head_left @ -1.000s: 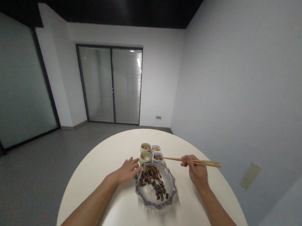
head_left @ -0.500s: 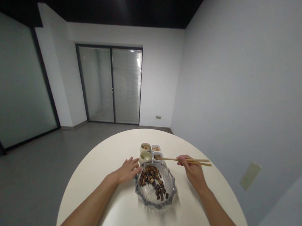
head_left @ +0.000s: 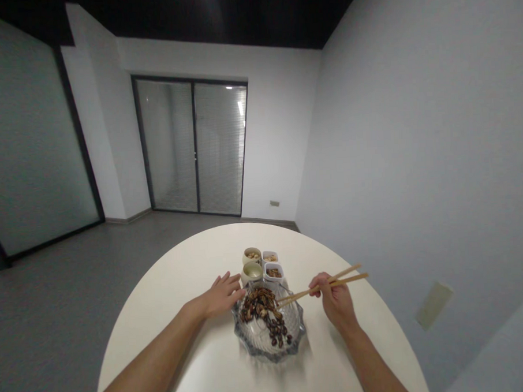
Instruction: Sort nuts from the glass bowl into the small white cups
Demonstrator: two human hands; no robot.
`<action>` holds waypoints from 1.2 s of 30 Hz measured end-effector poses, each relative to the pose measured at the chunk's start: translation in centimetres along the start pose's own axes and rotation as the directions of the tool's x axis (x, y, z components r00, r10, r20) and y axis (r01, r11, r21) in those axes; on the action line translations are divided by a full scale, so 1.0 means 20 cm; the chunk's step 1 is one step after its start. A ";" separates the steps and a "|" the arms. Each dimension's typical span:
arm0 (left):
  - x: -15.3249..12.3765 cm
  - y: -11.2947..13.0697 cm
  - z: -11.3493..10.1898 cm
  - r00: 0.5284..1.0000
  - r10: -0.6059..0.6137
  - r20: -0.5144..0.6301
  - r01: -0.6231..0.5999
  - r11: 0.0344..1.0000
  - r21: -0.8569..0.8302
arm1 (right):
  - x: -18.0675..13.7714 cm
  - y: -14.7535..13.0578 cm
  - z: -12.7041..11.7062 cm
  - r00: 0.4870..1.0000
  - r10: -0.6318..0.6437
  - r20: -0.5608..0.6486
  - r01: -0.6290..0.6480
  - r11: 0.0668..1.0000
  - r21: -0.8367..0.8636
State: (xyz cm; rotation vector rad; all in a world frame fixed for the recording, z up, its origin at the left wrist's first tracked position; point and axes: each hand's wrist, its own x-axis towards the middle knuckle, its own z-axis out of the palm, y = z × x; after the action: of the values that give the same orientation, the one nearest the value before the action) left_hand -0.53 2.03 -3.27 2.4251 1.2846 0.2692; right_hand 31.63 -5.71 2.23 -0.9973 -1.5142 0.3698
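Note:
My right hand [head_left: 335, 301] grips a pair of wooden chopsticks [head_left: 341, 277]. Their tips reach into a scalloped glass bowl [head_left: 272, 354], at the edge of a heap of brown seeds or nuts [head_left: 260, 304]. Darker, rounder pieces [head_left: 278, 333] lie in the bowl's right half. Whether the tips pinch a piece is too small to tell. My left hand [head_left: 223, 295] is open, fingers spread, with the thumb by the bowl's left rim. Just behind the bowl stand a cream cup [head_left: 251, 272] with nothing visible inside and a white square dish [head_left: 274, 272] of brown pieces.
Farther back are another cream cup [head_left: 252, 255] with pale nuts and a white dish [head_left: 270, 257] with light pieces. Everything stands on a round cream table [head_left: 170, 281]. A white wall [head_left: 394, 155] rises close on the right, and glass doors [head_left: 194, 147] are across the room.
The chopstick tips have moved from the white dish of brown pieces down into the glass bowl, with my right hand shifting slightly. My left hand has stayed in place.

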 end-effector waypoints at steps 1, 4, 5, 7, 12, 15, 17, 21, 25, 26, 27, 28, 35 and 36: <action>0.00 0.00 0.00 1.000 -0.001 0.002 0.001 1.000 0.000 | 0.00 0.00 0.00 1.000 0.018 0.005 -0.018 1.000 0.013; 0.00 -0.01 0.01 1.000 0.002 -0.004 -0.002 1.000 -0.013 | -0.01 0.00 0.01 0.994 0.108 0.026 -0.110 0.992 0.065; 0.00 0.00 0.01 1.000 0.001 -0.005 -0.001 1.000 -0.016 | -0.02 0.00 0.01 0.988 0.141 0.054 -0.145 0.986 0.080; -0.01 0.01 0.00 1.000 0.001 -0.003 -0.001 1.000 -0.019 | -0.03 -0.01 0.03 0.970 0.192 0.150 -0.206 0.975 0.087; -0.01 0.02 0.00 1.000 -0.004 0.007 0.004 1.000 -0.004 | -0.02 -0.02 0.05 0.951 0.176 0.255 -0.183 0.983 0.003; -0.01 0.02 0.00 1.000 -0.002 0.014 0.002 1.000 0.006 | 0.00 -0.01 0.04 0.974 0.159 0.161 -0.151 0.987 -0.061; -0.01 0.01 0.00 1.000 -0.002 0.017 0.002 1.000 0.005 | 0.01 -0.01 0.02 0.985 0.141 0.097 -0.133 0.988 -0.078; -0.01 0.01 0.00 1.000 -0.008 0.019 0.008 1.000 0.001 | 0.01 -0.02 0.02 0.982 0.175 0.064 -0.174 0.984 -0.020; -0.01 0.01 0.00 1.000 -0.005 0.011 0.005 1.000 -0.010 | 0.00 -0.06 0.06 0.948 0.215 0.233 -0.220 0.976 -0.006; -0.01 0.02 0.00 1.000 -0.001 0.009 0.001 1.000 -0.011 | 0.00 -0.07 0.06 0.945 0.204 0.255 -0.207 0.978 -0.013; -0.01 0.02 0.00 1.000 0.001 0.007 -0.001 1.000 -0.010 | 0.00 -0.07 0.06 0.947 0.189 0.259 -0.190 0.982 -0.022; -0.01 0.02 0.00 1.000 0.001 0.006 -0.001 1.000 -0.008 | 0.00 -0.07 0.06 0.954 0.174 0.245 -0.171 0.985 -0.034; -0.02 0.04 -0.01 1.000 -0.010 0.011 0.010 1.000 0.002 | 0.02 -0.04 0.03 0.987 0.153 0.053 -0.151 0.988 -0.043; -0.02 0.04 -0.01 1.000 -0.011 0.013 0.011 1.000 0.005 | 0.02 -0.04 0.02 0.983 0.178 0.046 -0.177 0.984 -0.026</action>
State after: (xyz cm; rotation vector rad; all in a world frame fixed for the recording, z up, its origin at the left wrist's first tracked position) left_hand -0.29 1.34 -2.83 2.4194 1.2940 0.2474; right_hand 30.87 -5.82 2.96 -1.1521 -1.4794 0.5079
